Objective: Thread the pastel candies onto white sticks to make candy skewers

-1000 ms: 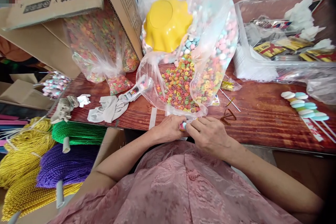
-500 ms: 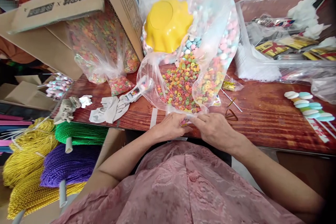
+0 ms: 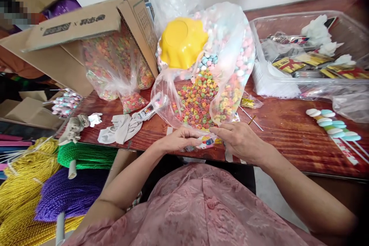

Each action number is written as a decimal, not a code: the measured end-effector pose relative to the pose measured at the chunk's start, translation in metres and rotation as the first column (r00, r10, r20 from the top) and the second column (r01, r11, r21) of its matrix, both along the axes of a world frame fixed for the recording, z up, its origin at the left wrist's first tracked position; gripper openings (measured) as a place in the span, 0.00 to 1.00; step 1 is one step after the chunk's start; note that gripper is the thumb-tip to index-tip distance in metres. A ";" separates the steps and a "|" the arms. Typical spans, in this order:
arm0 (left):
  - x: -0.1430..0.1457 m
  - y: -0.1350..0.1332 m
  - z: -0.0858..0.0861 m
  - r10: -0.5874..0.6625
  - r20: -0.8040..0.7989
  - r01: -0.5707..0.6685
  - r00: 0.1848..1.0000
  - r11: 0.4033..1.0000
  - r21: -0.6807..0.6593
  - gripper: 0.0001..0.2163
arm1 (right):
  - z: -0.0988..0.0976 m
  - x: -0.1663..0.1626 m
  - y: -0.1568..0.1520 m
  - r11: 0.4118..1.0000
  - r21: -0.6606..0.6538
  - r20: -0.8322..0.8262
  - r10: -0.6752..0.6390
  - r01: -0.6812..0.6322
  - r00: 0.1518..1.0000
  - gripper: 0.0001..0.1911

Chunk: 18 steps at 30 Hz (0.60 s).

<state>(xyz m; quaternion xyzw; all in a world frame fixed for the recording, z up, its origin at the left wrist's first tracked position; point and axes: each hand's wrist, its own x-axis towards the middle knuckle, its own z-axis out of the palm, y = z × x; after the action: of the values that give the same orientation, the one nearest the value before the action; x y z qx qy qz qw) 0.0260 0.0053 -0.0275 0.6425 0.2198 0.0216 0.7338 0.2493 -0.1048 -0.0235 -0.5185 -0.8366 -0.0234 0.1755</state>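
Observation:
My left hand [image 3: 176, 140] and my right hand [image 3: 239, 140] meet at the table's front edge, both pinched on a small printed packet of sweets [image 3: 206, 142] held between them. Just beyond my fingers lies an open clear plastic bag [image 3: 227, 61] of coloured ring sweets [image 3: 196, 100]. Behind the rings the bag holds pastel round sweets, and an upturned yellow bowl [image 3: 182, 42] rests on them.
A cardboard box [image 3: 75, 34] with bagged ring sweets stands at the back left. A clear tray [image 3: 311, 50] of wrappers sits at the right, with candy sticks [image 3: 334, 127] in front. White gloves [image 3: 121, 127] lie on the wooden table [image 3: 288, 130]. Coloured cord bundles [image 3: 57, 184] fill the lower left.
My hands have lifted a little and moved apart, so the printed packet now shows between them. The camera has tilted up slightly.

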 end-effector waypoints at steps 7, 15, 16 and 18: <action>0.012 -0.025 -0.022 0.311 0.012 -0.308 0.950 0.945 -0.113 0.21 | -0.011 -0.015 0.024 0.998 0.010 -0.181 -0.061 0.064 0.982 0.19; 0.019 -0.020 -0.016 0.602 0.182 -0.601 0.777 0.796 -0.069 0.21 | -0.013 -0.046 0.009 0.955 -0.176 -0.855 -0.268 0.237 0.444 0.15; 0.021 -0.022 -0.014 0.576 0.199 -0.584 0.793 0.811 -0.017 0.22 | -0.015 -0.053 0.010 0.954 -0.178 -0.850 -0.272 0.240 0.452 0.07; 0.024 -0.028 -0.010 0.524 0.223 -0.556 0.822 0.824 0.111 0.23 | -0.017 -0.061 0.014 0.947 -0.153 -0.848 -0.274 0.284 0.454 0.07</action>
<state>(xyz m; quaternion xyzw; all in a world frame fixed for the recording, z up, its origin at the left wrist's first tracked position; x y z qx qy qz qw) 0.0503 -0.0224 -0.0375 0.6093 0.3224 0.3067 0.6563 0.1878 -0.0909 -0.0401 -0.5896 -0.5414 0.2042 0.5635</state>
